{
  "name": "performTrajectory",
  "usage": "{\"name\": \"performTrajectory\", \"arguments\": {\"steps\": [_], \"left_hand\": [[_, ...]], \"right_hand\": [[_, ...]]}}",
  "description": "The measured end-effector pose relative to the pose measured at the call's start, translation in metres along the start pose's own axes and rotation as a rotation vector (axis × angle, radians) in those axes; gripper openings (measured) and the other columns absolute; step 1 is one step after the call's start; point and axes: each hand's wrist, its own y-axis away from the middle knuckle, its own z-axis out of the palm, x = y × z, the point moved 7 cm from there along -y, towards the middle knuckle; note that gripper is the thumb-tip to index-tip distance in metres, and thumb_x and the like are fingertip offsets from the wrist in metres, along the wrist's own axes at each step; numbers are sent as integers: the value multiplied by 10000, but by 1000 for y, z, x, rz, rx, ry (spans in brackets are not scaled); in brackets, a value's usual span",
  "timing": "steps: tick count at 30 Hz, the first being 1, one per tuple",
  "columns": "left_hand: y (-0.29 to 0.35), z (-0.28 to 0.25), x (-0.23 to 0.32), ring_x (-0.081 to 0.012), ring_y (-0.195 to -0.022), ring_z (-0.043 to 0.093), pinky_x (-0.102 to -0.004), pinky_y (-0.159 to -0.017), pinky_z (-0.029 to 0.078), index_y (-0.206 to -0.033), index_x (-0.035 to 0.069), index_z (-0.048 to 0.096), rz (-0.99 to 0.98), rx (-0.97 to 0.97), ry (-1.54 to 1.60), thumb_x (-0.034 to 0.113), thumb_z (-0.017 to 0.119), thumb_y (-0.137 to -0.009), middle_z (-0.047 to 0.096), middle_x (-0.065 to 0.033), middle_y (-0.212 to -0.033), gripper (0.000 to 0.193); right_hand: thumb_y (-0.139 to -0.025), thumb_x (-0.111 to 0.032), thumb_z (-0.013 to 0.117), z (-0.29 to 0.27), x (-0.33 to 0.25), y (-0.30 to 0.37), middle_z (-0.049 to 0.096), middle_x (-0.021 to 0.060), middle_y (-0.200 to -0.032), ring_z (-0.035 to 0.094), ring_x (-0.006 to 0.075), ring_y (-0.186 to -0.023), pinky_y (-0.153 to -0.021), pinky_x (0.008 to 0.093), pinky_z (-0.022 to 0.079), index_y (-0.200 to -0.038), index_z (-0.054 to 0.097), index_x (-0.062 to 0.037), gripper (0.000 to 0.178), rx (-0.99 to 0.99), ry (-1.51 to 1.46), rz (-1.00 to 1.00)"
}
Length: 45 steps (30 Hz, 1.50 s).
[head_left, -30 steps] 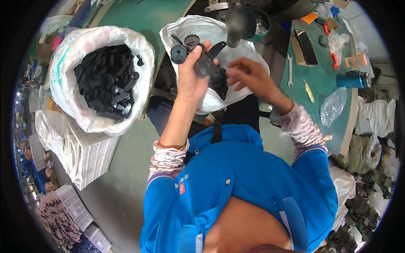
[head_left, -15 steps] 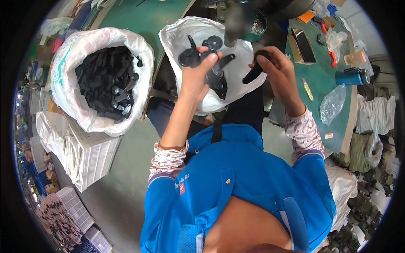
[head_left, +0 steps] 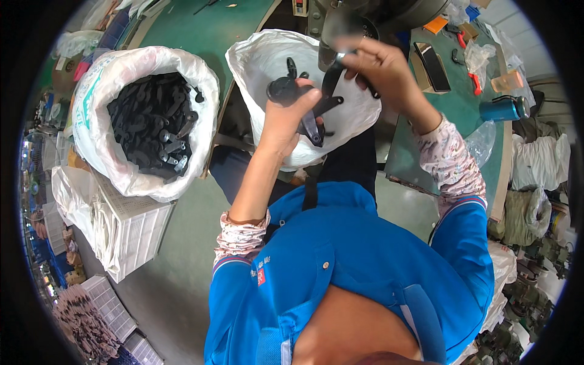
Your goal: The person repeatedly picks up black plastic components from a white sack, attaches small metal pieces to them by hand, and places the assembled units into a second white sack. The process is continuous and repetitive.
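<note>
Over an open white plastic bag (head_left: 356,125), the left hand (head_left: 283,121) clutches several round-ended black levers (head_left: 281,91) while the right hand (head_left: 387,72) pinches a curved black lever (head_left: 332,79) near a dark metal machine (head_left: 398,15).

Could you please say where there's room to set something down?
Mostly bare green tabletop lies beyond the sack of black parts, left of the white bag; a smaller patch separates phone and bottle. The far end of the right table is crowded.
</note>
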Motion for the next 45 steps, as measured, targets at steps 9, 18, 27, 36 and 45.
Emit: {"name": "performTrajectory", "arguments": {"steps": [9,18,27,36,45], "left_hand": [[-4,-2,4,-265,-1049,583,-438,-894,535,-1148,15,486,40,-143,277,21,638,-833,553,-166,-1162,350],[-6,-9,3,-277,-1069,579,-473,-956,503,-1212,-6,440,63,-92,303,18,621,-850,552,-188,-1176,406],[-5,-9,-4,-246,-984,614,-413,-853,537,-1145,-29,531,58,-12,155,28,629,-852,623,-168,-1119,315],[-9,-2,0,-164,-810,650,-300,-695,562,-1077,8,551,155,-31,108,18,662,-830,630,-72,-961,270],[-3,-6,-7,-193,-875,645,-354,-757,579,-1179,-40,531,133,-22,132,47,673,-830,630,-111,-1039,387]], "right_hand": [[-958,-128,513,-33,-46,-74,657,111,-763,564,137,-457,-414,219,446,-1143,544,58,265,-40,-238,119],[-963,-377,518,-5,-2,-34,664,68,-956,642,130,-769,-549,282,532,-1348,443,-47,513,-71,29,147],[-896,-160,629,30,24,39,648,92,-824,602,114,-617,-538,258,478,-1033,653,-17,199,-424,406,57],[-937,-167,590,0,13,40,641,57,-814,606,100,-619,-545,225,491,-1035,614,11,205,-81,-152,141],[-904,-128,620,-1,33,33,671,102,-778,627,106,-673,-603,238,487,-1003,615,36,192,63,102,-1]]}}
